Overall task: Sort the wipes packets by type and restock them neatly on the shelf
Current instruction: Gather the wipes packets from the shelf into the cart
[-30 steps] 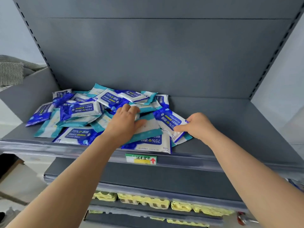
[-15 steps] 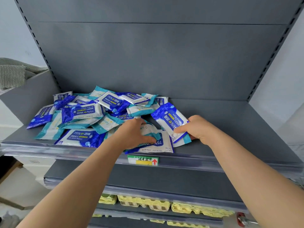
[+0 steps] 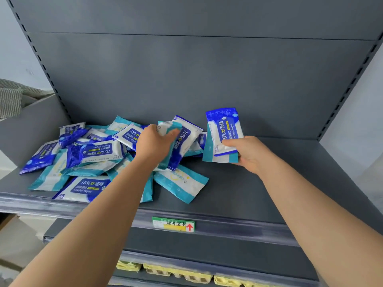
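Note:
A loose pile of wipes packets (image 3: 97,154) lies on the left half of the grey shelf (image 3: 269,195), mixing dark-blue alcohol packets with teal-and-white ones. My left hand (image 3: 153,146) grips a teal packet and a blue alcohol packet (image 3: 182,141) together, lifted above the pile. My right hand (image 3: 250,154) holds up a blue alcohol packet (image 3: 226,131) with a teal packet behind it, to the right of the pile. One teal packet (image 3: 182,183) lies flat near the shelf's front.
The right half of the shelf is bare grey metal. A green and yellow price label (image 3: 173,224) sits on the front rail. Yellow egg cartons (image 3: 176,273) fill a lower shelf. A striped cloth (image 3: 10,98) lies beyond the left upright.
Both hands have risen off the pile with packets in them. The right hand carried its packets up and to the right; the left lifted a teal and a blue packet.

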A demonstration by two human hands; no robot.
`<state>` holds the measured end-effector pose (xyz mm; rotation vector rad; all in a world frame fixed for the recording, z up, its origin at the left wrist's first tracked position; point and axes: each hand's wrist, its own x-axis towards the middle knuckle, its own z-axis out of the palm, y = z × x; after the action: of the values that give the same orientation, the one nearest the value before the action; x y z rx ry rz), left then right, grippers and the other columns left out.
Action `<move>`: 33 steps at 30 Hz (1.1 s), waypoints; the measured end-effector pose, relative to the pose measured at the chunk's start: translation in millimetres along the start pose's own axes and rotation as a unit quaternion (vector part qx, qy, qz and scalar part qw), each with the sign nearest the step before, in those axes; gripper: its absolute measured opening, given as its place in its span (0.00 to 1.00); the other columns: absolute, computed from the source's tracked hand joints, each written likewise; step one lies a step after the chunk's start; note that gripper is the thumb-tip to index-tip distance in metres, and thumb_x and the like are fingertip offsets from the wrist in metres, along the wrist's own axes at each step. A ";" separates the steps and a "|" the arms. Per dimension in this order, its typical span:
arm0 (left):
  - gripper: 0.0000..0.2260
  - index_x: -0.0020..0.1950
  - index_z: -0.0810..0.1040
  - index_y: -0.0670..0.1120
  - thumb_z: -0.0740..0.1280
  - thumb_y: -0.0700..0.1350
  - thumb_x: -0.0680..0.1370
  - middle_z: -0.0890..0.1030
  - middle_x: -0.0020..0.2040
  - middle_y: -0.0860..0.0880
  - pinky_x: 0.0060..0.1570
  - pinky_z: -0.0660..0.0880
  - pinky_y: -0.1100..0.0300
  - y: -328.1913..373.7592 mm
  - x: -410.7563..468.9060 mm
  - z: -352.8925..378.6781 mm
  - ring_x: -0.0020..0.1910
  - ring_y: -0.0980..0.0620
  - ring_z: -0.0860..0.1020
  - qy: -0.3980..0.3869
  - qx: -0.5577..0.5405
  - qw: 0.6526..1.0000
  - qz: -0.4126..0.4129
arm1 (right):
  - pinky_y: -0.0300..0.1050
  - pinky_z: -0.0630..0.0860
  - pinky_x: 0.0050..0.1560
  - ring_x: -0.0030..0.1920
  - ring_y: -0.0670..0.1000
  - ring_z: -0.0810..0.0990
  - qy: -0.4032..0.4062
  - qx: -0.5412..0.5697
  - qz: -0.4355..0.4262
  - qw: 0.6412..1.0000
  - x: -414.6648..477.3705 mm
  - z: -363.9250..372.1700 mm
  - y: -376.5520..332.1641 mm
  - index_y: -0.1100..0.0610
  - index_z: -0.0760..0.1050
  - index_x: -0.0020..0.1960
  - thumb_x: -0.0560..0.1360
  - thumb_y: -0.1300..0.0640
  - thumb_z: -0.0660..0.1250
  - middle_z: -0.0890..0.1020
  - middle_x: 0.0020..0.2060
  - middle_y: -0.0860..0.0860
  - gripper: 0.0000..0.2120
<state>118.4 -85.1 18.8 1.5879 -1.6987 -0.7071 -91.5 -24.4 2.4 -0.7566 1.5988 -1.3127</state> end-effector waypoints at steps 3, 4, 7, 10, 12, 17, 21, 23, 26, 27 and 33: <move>0.18 0.54 0.73 0.39 0.62 0.55 0.78 0.77 0.46 0.44 0.35 0.66 0.55 0.5 32.2 9.9 0.43 0.44 0.74 0.009 0.023 0.997 -0.070 | 0.48 0.81 0.46 0.45 0.51 0.83 -0.023 -0.015 0.014 1.000 23.4 13.2 -2.7 0.59 0.75 0.53 0.73 0.60 0.71 0.83 0.47 0.54 0.10; 0.20 0.59 0.72 0.38 0.62 0.54 0.78 0.77 0.53 0.41 0.40 0.69 0.54 -1.1 40.0 13.8 0.48 0.42 0.75 0.003 0.033 0.995 -0.095 | 0.48 0.80 0.48 0.45 0.52 0.83 -0.027 -0.022 0.017 0.999 30.9 17.8 -1.9 0.59 0.75 0.54 0.73 0.59 0.72 0.84 0.48 0.54 0.12; 0.18 0.59 0.72 0.40 0.65 0.53 0.77 0.74 0.60 0.38 0.50 0.70 0.51 -7.3 52.3 22.4 0.55 0.39 0.74 -0.039 0.084 0.990 -0.110 | 0.49 0.80 0.48 0.45 0.52 0.83 -0.036 -0.015 0.032 0.999 51.0 28.6 0.2 0.60 0.75 0.56 0.73 0.60 0.71 0.83 0.48 0.55 0.13; 0.13 0.54 0.70 0.46 0.67 0.52 0.76 0.76 0.45 0.46 0.38 0.69 0.56 -6.8 52.0 27.4 0.44 0.46 0.74 -0.058 0.092 0.990 -0.086 | 0.53 0.80 0.48 0.47 0.54 0.83 -0.061 0.004 0.044 0.997 64.7 34.7 0.7 0.62 0.74 0.57 0.73 0.63 0.69 0.83 0.50 0.57 0.14; 0.19 0.60 0.72 0.45 0.69 0.53 0.75 0.76 0.48 0.46 0.41 0.71 0.55 -4.4 47.7 30.3 0.47 0.45 0.76 -0.051 0.085 0.991 -0.089 | 0.54 0.80 0.49 0.49 0.55 0.83 -0.072 0.018 0.048 0.996 71.6 39.4 4.0 0.61 0.72 0.59 0.72 0.65 0.70 0.82 0.51 0.58 0.16; 0.27 0.56 0.71 0.41 0.74 0.58 0.69 0.73 0.43 0.48 0.36 0.68 0.57 -3.0 47.9 43.2 0.40 0.50 0.73 -0.037 0.055 0.990 -0.124 | 0.51 0.80 0.41 0.48 0.55 0.82 -0.060 0.002 0.037 0.998 80.4 30.6 6.4 0.58 0.70 0.60 0.69 0.67 0.72 0.81 0.52 0.57 0.21; 0.24 0.49 0.70 0.42 0.72 0.61 0.70 0.72 0.44 0.47 0.34 0.66 0.59 6.2 44.4 59.5 0.37 0.53 0.70 -0.105 0.072 0.984 -0.125 | 0.51 0.81 0.41 0.49 0.55 0.83 -0.076 -0.031 0.031 0.996 80.0 -6.3 0.8 0.57 0.71 0.61 0.70 0.69 0.70 0.82 0.52 0.56 0.22; 0.27 0.60 0.71 0.42 0.71 0.59 0.72 0.75 0.51 0.47 0.42 0.68 0.58 11.7 41.2 70.8 0.44 0.51 0.72 -0.114 0.059 0.987 -0.100 | 0.50 0.81 0.42 0.50 0.54 0.83 -0.088 -0.059 0.028 0.994 78.1 -20.7 0.1 0.56 0.71 0.61 0.70 0.68 0.71 0.82 0.52 0.55 0.21; 0.27 0.63 0.70 0.42 0.72 0.57 0.72 0.75 0.51 0.48 0.44 0.68 0.57 20.3 37.9 82.8 0.47 0.49 0.72 -0.097 0.059 0.991 -0.069 | 0.49 0.81 0.44 0.50 0.54 0.83 -0.092 -0.067 0.018 0.993 75.8 -29.2 1.5 0.56 0.73 0.61 0.73 0.64 0.70 0.83 0.52 0.55 0.17; 0.28 0.63 0.69 0.42 0.72 0.57 0.71 0.74 0.51 0.49 0.43 0.69 0.57 23.0 38.3 85.4 0.48 0.49 0.73 -0.099 0.056 0.991 -0.067 | 0.49 0.80 0.45 0.50 0.54 0.83 -0.083 -0.056 0.015 0.995 75.6 -29.3 3.1 0.56 0.73 0.61 0.74 0.62 0.69 0.83 0.52 0.54 0.15; 0.27 0.54 0.72 0.41 0.75 0.59 0.67 0.76 0.44 0.48 0.34 0.69 0.59 22.9 36.9 95.4 0.39 0.53 0.74 -0.128 -0.016 0.983 -0.133 | 0.55 0.80 0.52 0.50 0.54 0.83 -0.069 0.011 -0.008 0.998 65.1 -29.9 10.8 0.54 0.72 0.60 0.76 0.58 0.68 0.83 0.52 0.53 0.13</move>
<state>28.7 -126.0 -16.9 1.7835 -1.6556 -1.1075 -144.1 -66.7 -24.2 -0.8300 1.4694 -1.2598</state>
